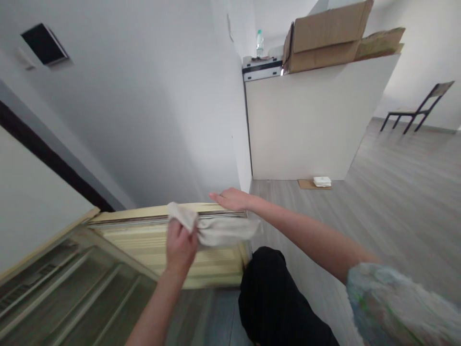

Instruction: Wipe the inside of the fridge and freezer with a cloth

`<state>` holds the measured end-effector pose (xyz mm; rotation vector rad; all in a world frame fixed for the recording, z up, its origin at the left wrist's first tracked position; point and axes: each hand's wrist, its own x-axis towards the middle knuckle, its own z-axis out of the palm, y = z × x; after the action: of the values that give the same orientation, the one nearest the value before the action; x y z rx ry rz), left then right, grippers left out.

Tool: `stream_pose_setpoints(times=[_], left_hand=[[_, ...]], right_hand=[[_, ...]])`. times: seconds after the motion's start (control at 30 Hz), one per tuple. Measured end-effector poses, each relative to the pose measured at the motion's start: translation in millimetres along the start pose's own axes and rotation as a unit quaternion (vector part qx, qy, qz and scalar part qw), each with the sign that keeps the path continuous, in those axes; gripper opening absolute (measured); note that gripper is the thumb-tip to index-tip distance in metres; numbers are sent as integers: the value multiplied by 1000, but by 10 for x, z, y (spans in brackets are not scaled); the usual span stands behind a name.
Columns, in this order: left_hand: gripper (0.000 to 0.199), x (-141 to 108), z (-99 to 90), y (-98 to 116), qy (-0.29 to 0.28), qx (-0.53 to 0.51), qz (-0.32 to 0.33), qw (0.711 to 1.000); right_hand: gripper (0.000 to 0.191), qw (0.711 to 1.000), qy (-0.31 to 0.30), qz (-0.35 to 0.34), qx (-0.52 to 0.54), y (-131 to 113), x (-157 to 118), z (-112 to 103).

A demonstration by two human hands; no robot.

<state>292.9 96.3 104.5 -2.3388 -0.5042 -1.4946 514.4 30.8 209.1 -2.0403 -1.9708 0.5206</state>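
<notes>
My left hand [181,245] grips a crumpled white cloth [216,229] and presses it against the top of a pale yellow frame [144,226] low by the wall. My right hand [230,198] lies flat on the frame's upper edge near its right end, fingers stretched out, holding nothing. A glass panel [72,288] of the frame slants down to the lower left. My knee in black trousers [268,283] is just right of the frame.
A white cabinet [306,125] stands beyond, bearing a cardboard box [324,41], a plastic bottle [260,43] and a flat device [261,68]. A small white item [321,181] lies on cardboard at its foot. A dark chair [418,110] stands far right on grey plank flooring.
</notes>
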Motion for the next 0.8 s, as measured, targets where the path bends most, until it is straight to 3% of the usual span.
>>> stream_pose_setpoints(times=[0.1, 0.13, 0.2, 0.27, 0.33, 0.43, 0.53, 0.63, 0.7, 0.8], left_hand=[[28, -174, -263, -612, 6, 93, -109, 990], [30, -226, -301, -697, 4, 106, -134, 985], [31, -322, -283, -650, 3, 120, -166, 979], [29, -396, -158, -359, 14, 110, -156, 981], [26, -427, 17, 74, 23, 96, -125, 987], [17, -372, 232, 704, -11, 53, -52, 997], [20, -275, 299, 979, -56, 27, 17, 998], [19, -277, 206, 744, -66, 47, 36, 996], [20, -332, 62, 350, -62, 82, 5, 995], [35, -397, -237, -406, -58, 142, -67, 986]], right_hand=[[104, 1000, -16, -9, 11, -37, -33, 31], [105, 1000, -16, -8, 13, -49, -44, 37], [107, 1000, -13, -8, 11, -65, -60, 47], [109, 1000, -8, -9, 5, -76, -72, 52], [109, 1000, -6, -11, -3, -86, -84, 52], [107, 1000, -7, -12, -22, -101, -112, 43], [106, 999, -3, -11, -31, -100, -136, 36], [106, 999, -1, -16, -36, -83, -139, 36], [106, 999, -1, -17, -39, -75, -132, 41], [106, 999, -2, -17, -37, -79, -130, 44]])
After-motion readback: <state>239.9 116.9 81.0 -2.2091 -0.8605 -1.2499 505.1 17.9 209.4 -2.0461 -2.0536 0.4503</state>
